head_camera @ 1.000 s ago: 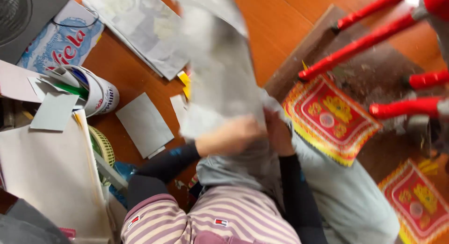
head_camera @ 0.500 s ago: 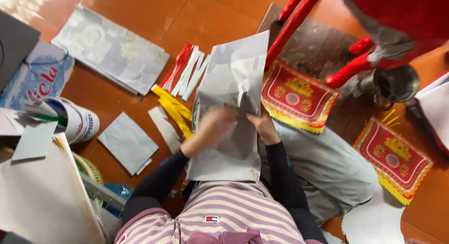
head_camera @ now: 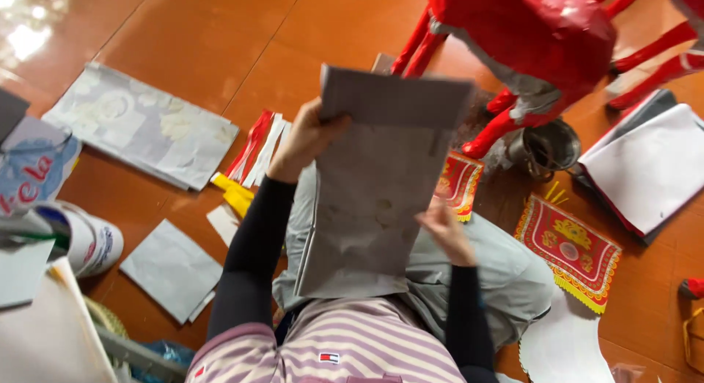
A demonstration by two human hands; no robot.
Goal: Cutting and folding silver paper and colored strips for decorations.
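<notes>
A big grey paper sheet [head_camera: 374,207] is held up over the lap, just below the red paper horse [head_camera: 528,38]. Its top-left corner is gripped by the left hand [head_camera: 304,141], while its right edge is pinched lower down by the right hand [head_camera: 444,232].

Grey paper sheet [head_camera: 378,199] now raised higher, top edge folded over.

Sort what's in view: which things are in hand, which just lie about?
In hand: grey folded paper sheet, gripped by left hand and right hand.

Lying about: grey sheets, red paper figure, red-and-gold squares, white tub, metal pot.
</notes>
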